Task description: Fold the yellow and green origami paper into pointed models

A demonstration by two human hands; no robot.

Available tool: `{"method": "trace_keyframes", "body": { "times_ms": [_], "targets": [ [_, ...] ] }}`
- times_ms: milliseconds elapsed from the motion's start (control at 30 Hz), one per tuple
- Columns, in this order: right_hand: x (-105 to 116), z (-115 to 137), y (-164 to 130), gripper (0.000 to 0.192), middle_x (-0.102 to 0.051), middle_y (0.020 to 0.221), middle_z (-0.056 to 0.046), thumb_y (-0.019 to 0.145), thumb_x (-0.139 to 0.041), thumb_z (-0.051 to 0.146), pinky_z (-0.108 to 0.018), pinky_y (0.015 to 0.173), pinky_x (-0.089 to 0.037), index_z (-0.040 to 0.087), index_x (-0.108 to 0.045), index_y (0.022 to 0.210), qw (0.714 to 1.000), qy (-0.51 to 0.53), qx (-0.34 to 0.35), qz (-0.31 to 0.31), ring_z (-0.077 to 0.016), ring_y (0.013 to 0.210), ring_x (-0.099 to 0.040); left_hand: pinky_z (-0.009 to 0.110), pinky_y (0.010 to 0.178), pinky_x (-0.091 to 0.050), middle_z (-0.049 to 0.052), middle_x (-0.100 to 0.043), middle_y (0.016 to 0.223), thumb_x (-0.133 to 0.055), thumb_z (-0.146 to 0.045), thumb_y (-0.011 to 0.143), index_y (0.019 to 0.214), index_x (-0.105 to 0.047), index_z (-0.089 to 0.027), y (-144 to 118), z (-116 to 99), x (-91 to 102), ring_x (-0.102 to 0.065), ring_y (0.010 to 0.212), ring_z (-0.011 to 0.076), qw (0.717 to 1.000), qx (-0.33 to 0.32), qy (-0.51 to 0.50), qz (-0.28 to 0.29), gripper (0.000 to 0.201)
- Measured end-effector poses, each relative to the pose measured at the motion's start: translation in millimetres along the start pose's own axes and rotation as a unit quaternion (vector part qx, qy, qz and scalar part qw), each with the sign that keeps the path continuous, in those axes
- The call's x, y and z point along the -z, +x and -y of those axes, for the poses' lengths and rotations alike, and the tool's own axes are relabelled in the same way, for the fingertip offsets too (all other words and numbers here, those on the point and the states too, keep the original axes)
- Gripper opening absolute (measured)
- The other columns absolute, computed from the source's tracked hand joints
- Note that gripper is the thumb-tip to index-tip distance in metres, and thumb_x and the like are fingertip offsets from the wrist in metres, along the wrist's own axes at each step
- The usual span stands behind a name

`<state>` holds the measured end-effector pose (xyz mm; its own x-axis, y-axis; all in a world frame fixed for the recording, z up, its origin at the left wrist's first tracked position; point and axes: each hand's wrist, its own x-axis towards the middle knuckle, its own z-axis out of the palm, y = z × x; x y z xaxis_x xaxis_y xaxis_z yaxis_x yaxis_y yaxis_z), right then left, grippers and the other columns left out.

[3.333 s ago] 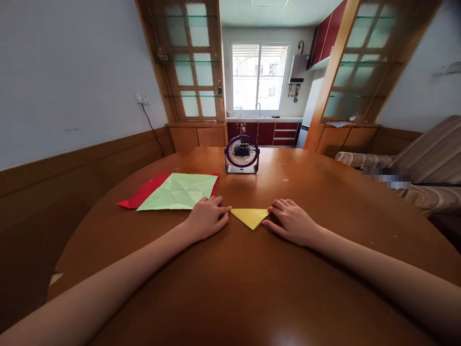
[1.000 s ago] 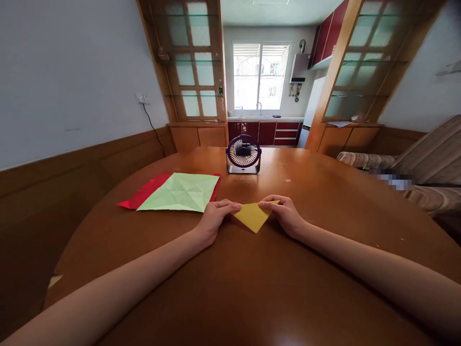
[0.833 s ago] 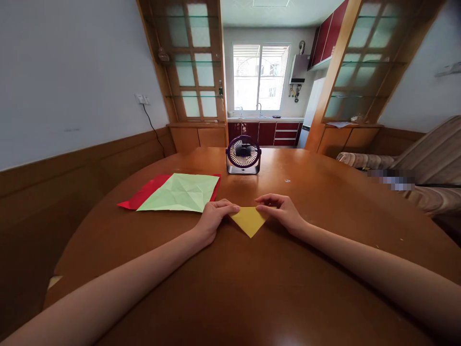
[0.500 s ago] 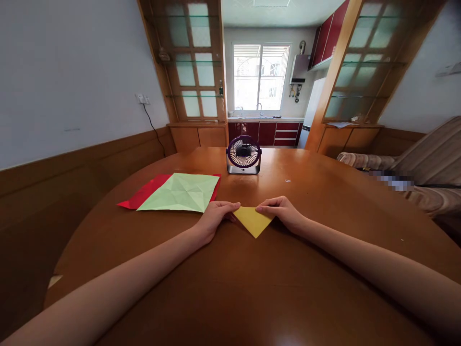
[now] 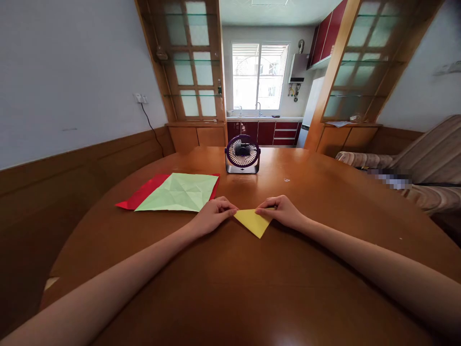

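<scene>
A folded piece of yellow paper, roughly triangular with one point toward me, is held between both hands just above or on the table. My left hand pinches its left corner between thumb and fingers. On the other side, my right hand grips the upper right part, thumb on top; that corner is hidden by the fingers. Left of my left hand lies a creased light green sheet, with a red sheet showing underneath it.
The round-edged wooden table spreads beneath everything. A small purple fan stands upright beyond the hands. A striped sofa is off to the right, and a wall with a plugged-in cord runs along the left.
The yellow paper has turned slightly, its near point shifting right. My left hand has moved a little left, to the paper's outer corner; my right hand has barely moved.
</scene>
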<state>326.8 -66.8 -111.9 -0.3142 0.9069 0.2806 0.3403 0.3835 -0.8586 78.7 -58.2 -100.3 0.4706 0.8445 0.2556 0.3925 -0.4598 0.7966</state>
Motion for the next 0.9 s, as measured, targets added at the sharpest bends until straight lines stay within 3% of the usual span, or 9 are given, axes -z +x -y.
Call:
{"method": "trace_keyframes", "body": {
  "times_ms": [267, 467, 633, 800, 900],
  "targets": [
    [2, -5, 1, 0.017, -0.068, 0.079, -0.005, 0.082, -0.066, 0.033, -0.031, 0.071, -0.046, 0.019, -0.077, 0.085, 0.982, -0.153, 0.102, 0.031, -0.0177, 0.077, -0.061, 0.034, 0.081, -0.044, 0.005, -0.062, 0.083, -0.062, -0.033, 0.081, 0.088, -0.078, -0.023, 0, 11, 1.3, -0.058, 0.086, 0.0208, 0.992, -0.041, 0.113, 0.028, 0.019],
    [-2, 0, -4, 0.016, -0.064, 0.095, -0.008, 0.088, -0.061, 0.025, -0.042, 0.087, -0.041, 0.023, -0.074, 0.096, 0.912, -0.329, 0.244, 0.002, -0.0211, 0.091, -0.057, 0.033, 0.078, -0.044, 0.005, -0.066, 0.081, -0.064, -0.024, 0.08, 0.083, -0.077, -0.023, 0, 10, -6.0, -0.058, 0.084, 0.0203, 0.988, -0.07, 0.134, -0.009, 0.014],
    [-14, 9, -13, 0.023, -0.067, 0.096, -0.009, 0.092, -0.049, 0.017, -0.035, 0.077, -0.046, 0.019, -0.071, 0.099, 0.867, -0.36, 0.338, 0.062, -0.0193, 0.085, -0.058, 0.032, 0.078, -0.042, 0.004, -0.067, 0.082, -0.057, -0.016, 0.083, 0.085, -0.076, -0.022, -2, 9, -10.1, -0.057, 0.083, 0.0191, 0.968, -0.136, 0.211, -0.007, 0.021],
    [-16, 8, -17, 0.026, -0.068, 0.092, -0.009, 0.093, -0.044, 0.015, -0.031, 0.074, -0.048, 0.017, -0.069, 0.1, 0.862, -0.354, 0.346, 0.11, -0.0183, 0.082, -0.059, 0.032, 0.074, -0.04, 0.004, -0.064, 0.078, -0.053, -0.012, 0.081, 0.089, -0.076, -0.021, -6, 3, -10.2, -0.055, 0.077, 0.0186, 0.929, -0.177, 0.326, 0.018, 0.026],
    [-14, 7, -18, 0.028, -0.067, 0.091, -0.009, 0.095, -0.041, 0.016, -0.031, 0.073, -0.048, 0.017, -0.068, 0.104, 0.835, -0.395, 0.365, 0.117, -0.0184, 0.08, -0.058, 0.032, 0.072, -0.039, 0.004, -0.061, 0.073, -0.053, -0.013, 0.079, 0.091, -0.076, -0.021, -7, 2, -9.9, -0.054, 0.073, 0.0181, 0.923, -0.17, 0.345, 0.02, 0.027]
  ]
}}
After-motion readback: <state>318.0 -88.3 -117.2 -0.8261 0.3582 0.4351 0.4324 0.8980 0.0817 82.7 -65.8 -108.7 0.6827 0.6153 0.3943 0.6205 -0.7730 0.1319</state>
